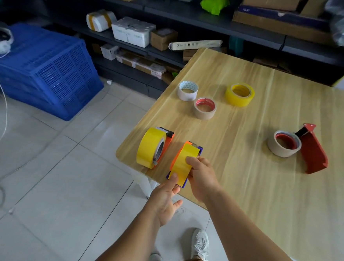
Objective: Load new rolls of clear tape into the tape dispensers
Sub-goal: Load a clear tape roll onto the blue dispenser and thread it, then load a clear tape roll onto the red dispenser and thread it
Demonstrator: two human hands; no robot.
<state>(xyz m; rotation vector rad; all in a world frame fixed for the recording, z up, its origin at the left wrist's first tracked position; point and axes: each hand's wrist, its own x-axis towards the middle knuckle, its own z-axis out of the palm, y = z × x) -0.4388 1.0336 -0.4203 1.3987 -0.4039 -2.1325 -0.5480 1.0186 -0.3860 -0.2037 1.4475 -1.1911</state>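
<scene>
While the yellow tape roll sits in the orange-and-purple dispenser at the worktop's near-left corner, keep right hand gripping its side and left hand, thumb pressing, fingers loosely apart, smoothing the strip squarely.

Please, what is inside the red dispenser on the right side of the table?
A beige tape roll sits on the red dispenser's red hub. Whether its tape end reaches the blade is hidden.

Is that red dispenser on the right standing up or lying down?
Lying down. The red tape dispenser rests flat on its side on the wooden table, holding a roll of tape.
</scene>
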